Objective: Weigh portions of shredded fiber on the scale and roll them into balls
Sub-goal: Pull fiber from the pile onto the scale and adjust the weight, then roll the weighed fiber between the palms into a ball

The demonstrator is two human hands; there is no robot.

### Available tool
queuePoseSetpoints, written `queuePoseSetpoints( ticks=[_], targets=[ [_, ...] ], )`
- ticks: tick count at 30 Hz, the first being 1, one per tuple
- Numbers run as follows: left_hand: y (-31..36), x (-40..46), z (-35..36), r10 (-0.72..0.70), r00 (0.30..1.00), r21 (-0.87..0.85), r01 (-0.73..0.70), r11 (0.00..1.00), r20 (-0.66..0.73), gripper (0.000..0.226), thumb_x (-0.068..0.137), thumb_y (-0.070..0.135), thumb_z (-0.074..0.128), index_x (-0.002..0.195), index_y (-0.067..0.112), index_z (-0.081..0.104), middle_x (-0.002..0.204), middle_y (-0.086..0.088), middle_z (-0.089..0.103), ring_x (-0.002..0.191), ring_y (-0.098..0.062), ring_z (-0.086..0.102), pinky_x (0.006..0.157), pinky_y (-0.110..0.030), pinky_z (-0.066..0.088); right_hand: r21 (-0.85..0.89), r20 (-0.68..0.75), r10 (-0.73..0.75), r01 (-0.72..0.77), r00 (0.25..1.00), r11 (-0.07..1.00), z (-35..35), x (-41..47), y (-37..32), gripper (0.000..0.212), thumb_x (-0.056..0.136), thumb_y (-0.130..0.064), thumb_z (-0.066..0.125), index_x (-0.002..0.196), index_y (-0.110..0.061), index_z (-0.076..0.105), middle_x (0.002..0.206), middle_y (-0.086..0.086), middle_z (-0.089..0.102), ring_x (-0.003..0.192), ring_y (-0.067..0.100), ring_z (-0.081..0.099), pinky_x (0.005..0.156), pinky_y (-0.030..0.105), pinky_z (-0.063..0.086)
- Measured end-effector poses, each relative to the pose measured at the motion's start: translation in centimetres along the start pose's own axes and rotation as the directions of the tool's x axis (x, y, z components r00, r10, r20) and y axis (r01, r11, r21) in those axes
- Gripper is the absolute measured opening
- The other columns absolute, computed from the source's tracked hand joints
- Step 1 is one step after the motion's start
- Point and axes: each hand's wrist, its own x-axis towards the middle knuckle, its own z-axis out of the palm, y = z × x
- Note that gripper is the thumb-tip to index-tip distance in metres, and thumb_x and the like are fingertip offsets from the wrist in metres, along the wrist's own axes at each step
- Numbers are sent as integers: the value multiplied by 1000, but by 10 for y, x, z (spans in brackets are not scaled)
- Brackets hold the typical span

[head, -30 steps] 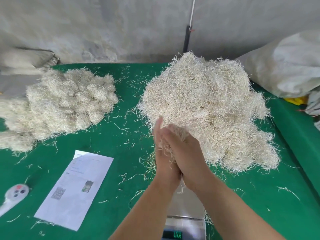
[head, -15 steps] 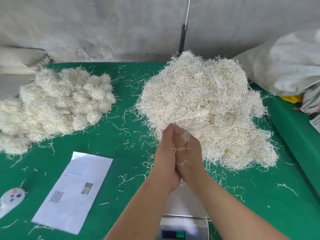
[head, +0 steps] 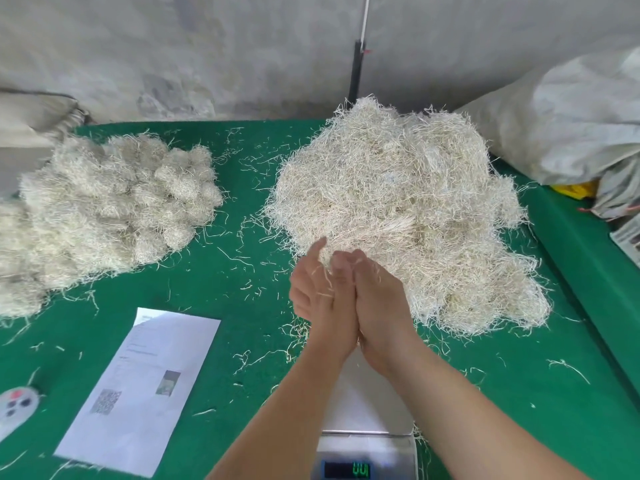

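Left hand [head: 320, 292]: palm pressed against the right, fingers straight and slightly spread, index tip raised toward the big heap.
Right hand [head: 375, 299]: flat against the left, fingers extended.
Grip: both palms closed together on a small wad of pale shredded fiber [head: 329, 271]; only a few strands showing between the fingers, bulk hidden, probably a small clump.
Position of hands: raised above the steel platform of the grey digital scale [head: 363, 441], not touching it.
Scale: at the near edge of the green felt-covered counter [head: 242, 341]; platform bare where visible; green digits lit, blurred, unreadable.
Loose supply: large fluffy heap of pale shredded fiber [head: 408, 209] just beyond the hands, centre right.
Finished work: pile of rolled pale fiber balls [head: 114, 202] at far left, well apart from the heap.
Scatter: stray strands across the counter.
Other items: white printed paper sheet [head: 145, 386] with a square code, left of the scale; white remote with dark and red buttons [head: 15, 403] at the left edge; bulky grey woven sack [head: 571, 116] at the right.
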Motion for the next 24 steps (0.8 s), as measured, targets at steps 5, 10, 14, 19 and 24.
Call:
queuePoseSetpoints(
  ticks=[5, 10, 14, 19, 24],
  targets=[
    [10, -3, 2, -153, 973, -192, 185, 964, 174, 58, 79, 91, 41, 127, 63, 58, 127, 27, 65, 124, 2, 60, 97, -22, 53, -189, -113, -97, 75, 989, 979, 1, 17, 0, 50, 105, -49, 51, 75, -15, 73, 73, 15, 73, 70, 34, 72, 62, 45, 57],
    [9, -16, 8, -223, 970, -283, 241, 928, 96, 50, 84, 74, 64, 131, 68, 47, 131, 27, 64, 115, 9, 63, 78, -11, 55, -192, -21, -162, 155, 987, 969, 1, 32, 11, 59, 103, -55, 52, 58, -19, 64, 55, 10, 63, 52, 21, 59, 53, 34, 49],
    [-2, -13, 4, -277, 947, -231, 309, 922, 163, 39, 86, 70, 69, 122, 70, 52, 132, 38, 60, 121, 12, 58, 106, -26, 46, 140, 90, 51, -63, 995, 988, 7, 29, 29, 55, 75, -88, 62, 106, -45, 75, 103, -12, 76, 92, 7, 70, 93, 37, 51],
    [-45, 10, -30, -289, 957, -15, 289, 957, -6, 29, 98, 27, 71, 104, 55, 63, 113, 0, 75, 99, -19, 74, 92, -44, 59, 103, 174, 270, -290, 947, 951, 3, 37, 22, 49, 96, -72, 43, 131, -42, 62, 124, -3, 68, 120, 21, 65, 99, 37, 50],
    [-68, 76, -106, -223, 968, 443, 250, 861, -112, 40, 97, 21, 69, 114, 55, 54, 128, 2, 41, 94, -18, 64, 71, -35, 64, -312, 354, 292, -182, 888, 933, -8, 50, 40, 56, 110, -40, 42, 162, -30, 23, 164, 4, 34, 143, 27, 44, 122, 47, 31]
  ],
)
